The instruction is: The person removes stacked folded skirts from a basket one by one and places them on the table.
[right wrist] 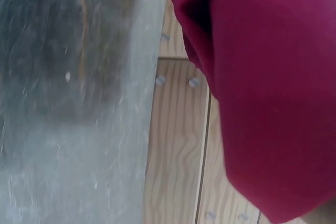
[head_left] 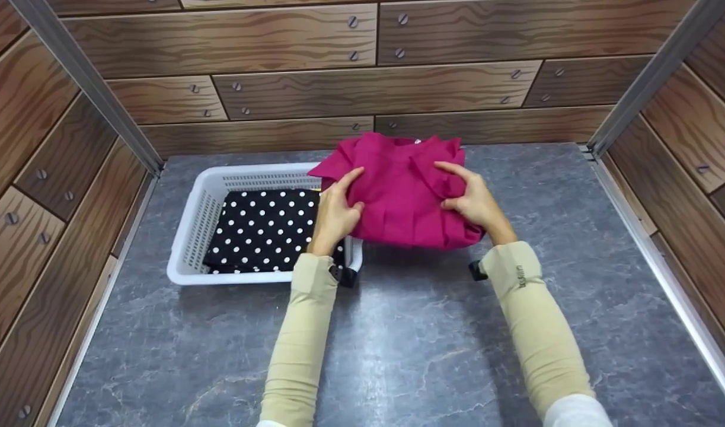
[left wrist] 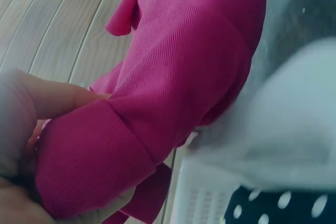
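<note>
Both hands hold a folded magenta garment (head_left: 398,196) up above the grey floor, just right of the basket. My left hand (head_left: 337,210) grips its left side, and in the left wrist view the thumb and fingers (left wrist: 68,98) close round a fold of the ribbed cloth. On the opposite side my right hand (head_left: 472,196) pinches the garment between thumb and fingers; the right wrist view shows mostly cloth (right wrist: 278,93), with that hand almost wholly hidden. A black cloth with white dots (head_left: 267,228) lies folded in the white plastic basket (head_left: 181,243), beside my left hand.
Wood-patterned panels (head_left: 297,41) stand at the back and both sides, joined by metal corner posts (head_left: 95,83). The grey marbled surface (head_left: 398,356) spreads beneath the basket and forearms. Small black wrist mounts (head_left: 348,277) show near the sleeves.
</note>
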{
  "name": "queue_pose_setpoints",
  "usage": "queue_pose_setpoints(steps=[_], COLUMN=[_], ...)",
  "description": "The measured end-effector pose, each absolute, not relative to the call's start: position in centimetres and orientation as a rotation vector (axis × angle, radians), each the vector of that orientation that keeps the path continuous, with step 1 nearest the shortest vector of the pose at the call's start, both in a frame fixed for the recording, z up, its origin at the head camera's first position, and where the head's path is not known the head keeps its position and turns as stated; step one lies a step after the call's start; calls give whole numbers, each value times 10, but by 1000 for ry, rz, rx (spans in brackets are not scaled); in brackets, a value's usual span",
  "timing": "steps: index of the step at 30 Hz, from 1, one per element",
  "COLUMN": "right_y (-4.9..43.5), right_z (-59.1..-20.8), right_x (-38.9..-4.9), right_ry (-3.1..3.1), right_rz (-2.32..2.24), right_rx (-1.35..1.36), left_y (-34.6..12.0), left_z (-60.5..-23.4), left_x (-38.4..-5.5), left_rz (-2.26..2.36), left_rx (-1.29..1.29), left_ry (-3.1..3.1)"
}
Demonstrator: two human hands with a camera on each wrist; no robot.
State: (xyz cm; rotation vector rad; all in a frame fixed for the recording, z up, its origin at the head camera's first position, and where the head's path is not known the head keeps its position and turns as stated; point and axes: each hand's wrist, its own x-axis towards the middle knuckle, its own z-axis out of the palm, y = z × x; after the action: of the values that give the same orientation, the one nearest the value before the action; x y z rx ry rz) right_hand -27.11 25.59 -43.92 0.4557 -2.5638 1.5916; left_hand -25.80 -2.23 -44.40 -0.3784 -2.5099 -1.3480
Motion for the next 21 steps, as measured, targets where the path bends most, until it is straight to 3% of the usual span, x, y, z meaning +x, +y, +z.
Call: queue_pose_setpoints(steps=[21], right_y=[303], right_z=[-476], right_x=[-280], right_ry=[-2695], right_rz=[1372], right_rx=[220], left_y=[77], left_z=[-477], left_x=[-254], left_rz=[-1281], left_rx=[98], left_ry=[-2652])
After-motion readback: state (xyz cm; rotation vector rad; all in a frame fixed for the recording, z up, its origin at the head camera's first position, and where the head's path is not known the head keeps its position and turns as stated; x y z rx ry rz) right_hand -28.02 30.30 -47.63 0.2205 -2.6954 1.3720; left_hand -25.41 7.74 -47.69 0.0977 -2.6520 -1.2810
